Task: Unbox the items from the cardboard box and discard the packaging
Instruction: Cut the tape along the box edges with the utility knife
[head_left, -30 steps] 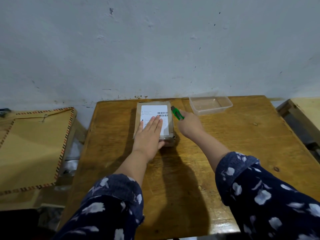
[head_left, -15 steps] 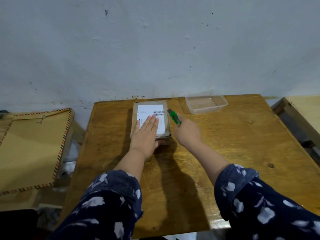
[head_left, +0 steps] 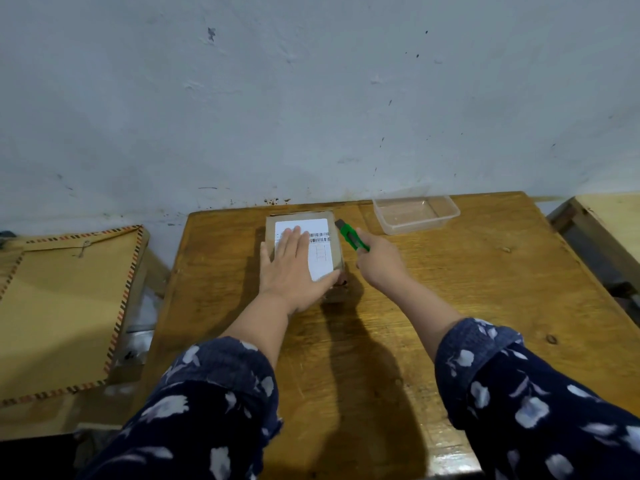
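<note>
Against the pale wall, the wooden table [head_left: 450, 306] carries the cardboard box [head_left: 300, 216] near its far edge, sealed, with the left hand [head_left: 294, 268] flat on its label. The right hand [head_left: 379, 259], curled round the green cutter [head_left: 351, 237], has drawn back along the box's right side toward the near end — likely mid-slit, so unpacking hasn't begun.

- Both arms wear dark navy sleeves printed with scattered white and pale blue leaf-like blotches.
- The left sleeve [head_left: 214, 403] is pushed up, its rolled cuff bunched below the elbow.
- The right sleeve [head_left: 519, 393] ends in a rolled cuff, the forearm below it bare.
</note>
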The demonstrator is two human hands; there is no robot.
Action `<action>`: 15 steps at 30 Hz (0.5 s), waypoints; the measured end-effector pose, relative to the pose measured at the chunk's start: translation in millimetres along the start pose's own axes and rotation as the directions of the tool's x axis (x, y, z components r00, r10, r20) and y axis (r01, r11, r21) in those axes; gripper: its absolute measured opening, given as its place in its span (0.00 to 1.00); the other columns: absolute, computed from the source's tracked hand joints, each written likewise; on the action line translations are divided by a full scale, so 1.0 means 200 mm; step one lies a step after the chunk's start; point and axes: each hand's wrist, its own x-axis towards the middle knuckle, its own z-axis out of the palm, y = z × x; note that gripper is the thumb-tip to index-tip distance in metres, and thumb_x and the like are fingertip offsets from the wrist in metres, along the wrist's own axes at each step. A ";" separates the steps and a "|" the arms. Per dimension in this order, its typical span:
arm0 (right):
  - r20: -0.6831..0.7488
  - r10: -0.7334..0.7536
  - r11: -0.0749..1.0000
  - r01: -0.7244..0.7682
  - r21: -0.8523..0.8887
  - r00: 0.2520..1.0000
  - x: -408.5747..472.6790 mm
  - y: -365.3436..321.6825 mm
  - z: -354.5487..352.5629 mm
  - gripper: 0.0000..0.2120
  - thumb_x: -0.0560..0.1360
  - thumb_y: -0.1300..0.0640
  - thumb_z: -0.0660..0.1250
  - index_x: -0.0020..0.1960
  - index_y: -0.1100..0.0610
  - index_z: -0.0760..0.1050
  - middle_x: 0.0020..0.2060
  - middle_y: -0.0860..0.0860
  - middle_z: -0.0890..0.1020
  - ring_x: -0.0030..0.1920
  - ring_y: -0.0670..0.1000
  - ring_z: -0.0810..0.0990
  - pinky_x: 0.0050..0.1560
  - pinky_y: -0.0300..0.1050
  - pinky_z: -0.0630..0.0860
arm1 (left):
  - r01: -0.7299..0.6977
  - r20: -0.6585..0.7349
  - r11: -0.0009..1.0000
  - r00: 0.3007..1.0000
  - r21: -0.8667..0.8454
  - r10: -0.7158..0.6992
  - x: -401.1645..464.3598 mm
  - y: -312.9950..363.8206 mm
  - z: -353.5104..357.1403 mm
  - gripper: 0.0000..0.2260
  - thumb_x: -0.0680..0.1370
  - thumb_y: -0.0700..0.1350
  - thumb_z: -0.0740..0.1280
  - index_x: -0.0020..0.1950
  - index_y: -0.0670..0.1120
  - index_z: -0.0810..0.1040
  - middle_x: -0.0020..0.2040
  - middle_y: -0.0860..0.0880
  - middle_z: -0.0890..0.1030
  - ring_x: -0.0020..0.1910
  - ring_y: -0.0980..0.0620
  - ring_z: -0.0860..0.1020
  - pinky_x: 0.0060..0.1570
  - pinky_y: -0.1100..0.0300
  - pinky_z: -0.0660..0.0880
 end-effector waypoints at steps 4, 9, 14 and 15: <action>0.022 0.011 1.000 -0.010 -0.010 1.000 0.03 0.00 0.00 0.24 0.80 0.61 0.55 0.75 0.48 0.61 0.62 0.55 0.77 0.44 0.52 0.78 0.32 0.41 0.70 | 0.075 0.104 0.995 0.991 0.059 -0.081 0.04 0.05 0.03 0.52 0.65 0.80 0.45 0.78 0.47 0.37 0.78 0.46 0.35 0.76 0.45 0.34 0.70 0.34 0.37; 0.028 -0.006 0.994 0.009 -0.108 1.000 0.05 -0.03 -0.01 0.26 0.79 0.62 0.54 0.75 0.49 0.60 0.64 0.56 0.76 0.51 0.55 0.78 0.40 0.44 0.72 | 0.140 0.065 0.989 0.988 0.045 -0.143 0.05 0.09 0.06 0.54 0.65 0.80 0.46 0.78 0.47 0.38 0.78 0.45 0.35 0.76 0.43 0.33 0.70 0.34 0.39; 0.035 -0.010 0.982 0.017 -0.186 0.999 0.02 -0.03 -0.02 0.27 0.78 0.62 0.55 0.76 0.48 0.59 0.63 0.57 0.77 0.57 0.58 0.78 0.44 0.45 0.74 | 0.161 0.005 0.986 0.987 0.045 -0.161 0.04 0.11 0.07 0.51 0.67 0.79 0.47 0.78 0.46 0.39 0.79 0.45 0.38 0.76 0.43 0.36 0.71 0.35 0.41; 0.036 -0.018 0.981 0.024 -0.192 0.999 0.00 -0.02 -0.02 0.27 0.78 0.62 0.55 0.76 0.48 0.59 0.62 0.57 0.77 0.55 0.58 0.79 0.43 0.45 0.74 | 0.161 0.004 0.986 0.987 0.048 -0.161 0.04 0.11 0.07 0.50 0.68 0.78 0.47 0.78 0.46 0.39 0.79 0.45 0.38 0.76 0.43 0.36 0.71 0.35 0.41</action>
